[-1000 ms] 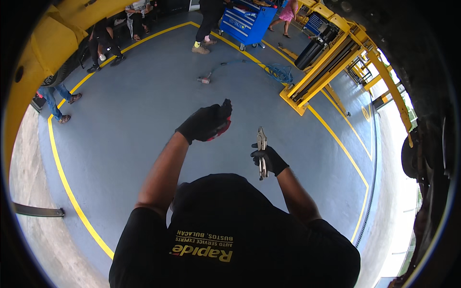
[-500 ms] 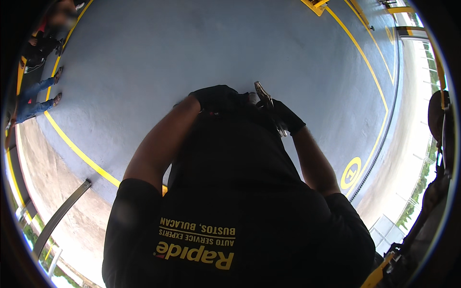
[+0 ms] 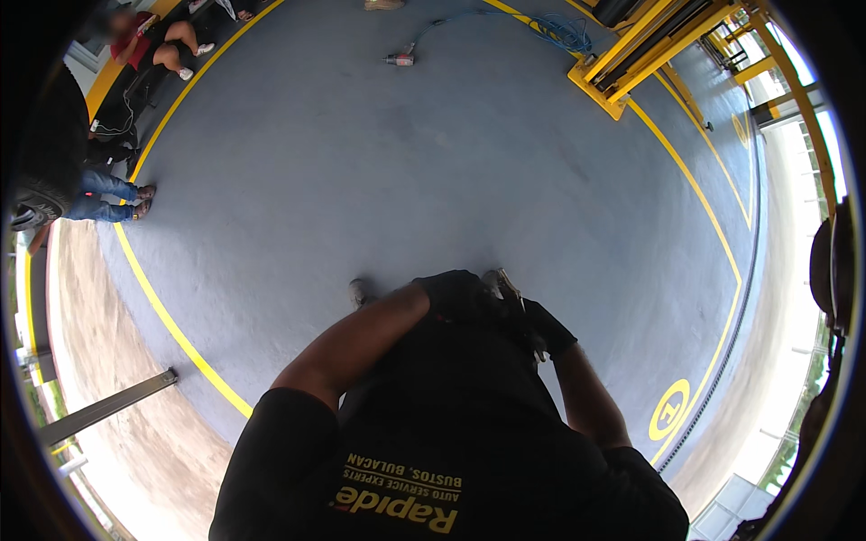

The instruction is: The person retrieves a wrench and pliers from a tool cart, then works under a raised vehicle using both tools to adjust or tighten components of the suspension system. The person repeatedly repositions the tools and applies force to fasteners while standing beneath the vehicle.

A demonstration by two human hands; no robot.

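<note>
Both my hands wear black gloves and are close together in front of my body, at the hem of my black shirt [image 3: 433, 406]. My right hand [image 3: 550, 329] is closed around a long silver metal hand tool [image 3: 511, 287], which looks like pliers; one end sticks up past the glove and the other shows below it. My left hand [image 3: 454, 293] is bent inward beside it, fingers curled against the dark clothing. What the left fingers hold, if anything, is hidden, though a small red spot shows under the wrist. The tips of my shoes [image 3: 358, 292] show beyond the hands.
A red and grey air tool [image 3: 400, 59] lies on the grey floor, by a coiled blue hose [image 3: 566, 36]. Far right stands a yellow lift post [image 3: 618, 77]. At left are a standing person in jeans [image 3: 104, 198] and a seated person [image 3: 171, 50]. A metal post [image 3: 117, 406] is at lower left.
My view has tilted up, so hands and shirt sit lower in the picture. The air tool, hose and more of the lift have come into view. The grip on the metal tool looks unchanged.
</note>
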